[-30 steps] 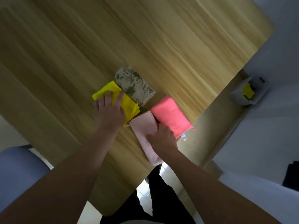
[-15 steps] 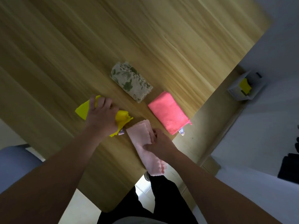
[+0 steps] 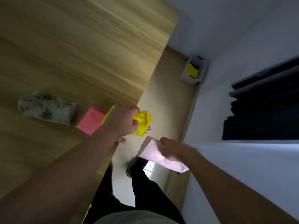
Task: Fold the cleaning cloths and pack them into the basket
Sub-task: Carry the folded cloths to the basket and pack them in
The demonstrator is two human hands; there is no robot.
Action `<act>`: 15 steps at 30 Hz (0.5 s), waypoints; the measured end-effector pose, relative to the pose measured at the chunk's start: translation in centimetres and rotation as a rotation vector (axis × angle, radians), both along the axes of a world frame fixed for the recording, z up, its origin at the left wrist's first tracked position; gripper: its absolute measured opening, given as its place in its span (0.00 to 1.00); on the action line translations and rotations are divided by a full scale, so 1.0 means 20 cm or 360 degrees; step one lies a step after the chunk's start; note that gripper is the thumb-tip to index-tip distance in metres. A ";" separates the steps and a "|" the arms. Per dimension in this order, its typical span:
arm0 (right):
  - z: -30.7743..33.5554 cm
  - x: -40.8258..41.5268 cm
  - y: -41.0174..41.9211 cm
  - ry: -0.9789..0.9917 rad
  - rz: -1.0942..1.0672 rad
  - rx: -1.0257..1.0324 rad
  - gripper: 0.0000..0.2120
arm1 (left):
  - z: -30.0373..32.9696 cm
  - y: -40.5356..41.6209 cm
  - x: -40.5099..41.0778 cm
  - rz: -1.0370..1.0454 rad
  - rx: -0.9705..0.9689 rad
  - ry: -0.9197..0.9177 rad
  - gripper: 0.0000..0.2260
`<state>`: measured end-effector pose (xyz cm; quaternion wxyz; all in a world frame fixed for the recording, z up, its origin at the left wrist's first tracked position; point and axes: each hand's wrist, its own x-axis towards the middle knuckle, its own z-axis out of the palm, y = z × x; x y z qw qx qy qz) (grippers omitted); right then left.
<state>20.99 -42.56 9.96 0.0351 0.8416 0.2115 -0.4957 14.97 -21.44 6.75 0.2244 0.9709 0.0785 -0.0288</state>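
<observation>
The left hand (image 3: 120, 121) grips a yellow cloth (image 3: 143, 122) and the right hand (image 3: 169, 147) a pale pink cloth (image 3: 155, 155), both off the table (image 3: 80, 54). A red cloth (image 3: 90, 119) and a patterned cloth (image 3: 47, 108) wait there; the basket (image 3: 193, 71) beyond holds something yellow.

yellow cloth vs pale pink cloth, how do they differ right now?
The yellow cloth is bunched in the grip of the left hand; the pale pink cloth looks flat and folded in the right hand. The yellow cloth is bright and sits near the table edge; the pale pink cloth hangs lower, over the floor. Both are lifted off the table.
</observation>
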 end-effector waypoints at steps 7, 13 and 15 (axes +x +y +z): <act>0.13 0.39 -0.51 -0.0133 -0.0711 0.0115 0.17 | 0.07 -0.58 0.71 -0.0340 -0.0080 0.0076 0.14; 0.18 0.65 -0.80 -0.0165 -0.0870 0.0260 0.17 | 0.15 -0.83 1.16 -0.0656 0.0131 0.0113 0.19; 0.21 0.75 -0.80 -0.0155 -0.0859 0.0281 0.16 | 0.19 -0.85 1.29 -0.0718 0.0239 0.0128 0.16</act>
